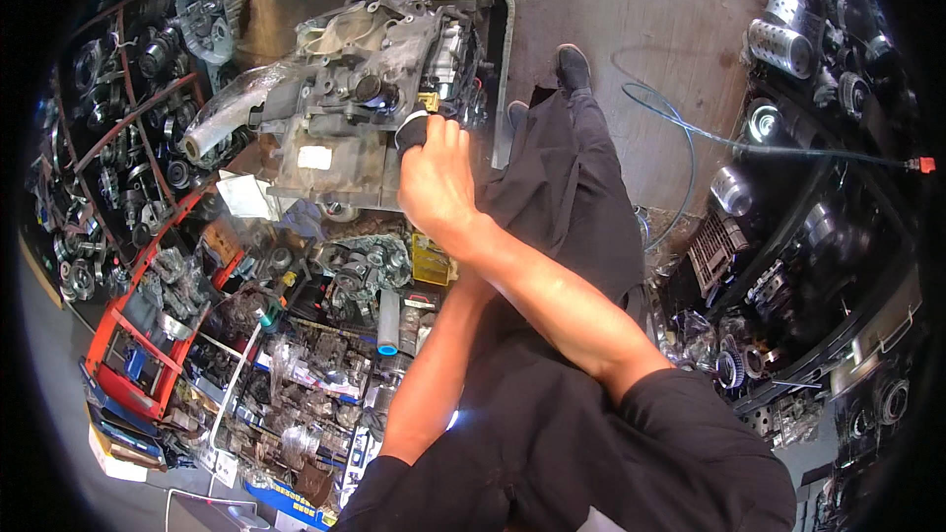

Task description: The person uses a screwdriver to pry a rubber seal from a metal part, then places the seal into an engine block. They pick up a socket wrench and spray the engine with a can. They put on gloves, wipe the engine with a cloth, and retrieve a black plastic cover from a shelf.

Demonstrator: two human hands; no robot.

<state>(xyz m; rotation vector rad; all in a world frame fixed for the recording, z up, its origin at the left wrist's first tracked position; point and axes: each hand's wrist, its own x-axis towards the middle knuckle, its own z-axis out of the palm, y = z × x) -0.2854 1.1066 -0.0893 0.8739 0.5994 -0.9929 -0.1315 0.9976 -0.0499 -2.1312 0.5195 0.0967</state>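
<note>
My right hand [439,172] is closed around a small black object with a white band [409,133], held at the near side of a grimy metal housing assembly [345,79]. The assembly sits in a grey tray [506,69] and carries a black round fitting [372,92], a yellow part [428,101] and cast, bolted bosses. My left forearm [434,384] rises from below and passes under my right arm; its hand is hidden behind the right one.
Red-framed shelving [113,320] and densely piled metal parts [296,394] fill the left. My legs [576,148] extend over the floor [670,39]. A thin hose [749,148] crosses toward right-hand racks [808,266] holding perforated cylinders [783,47].
</note>
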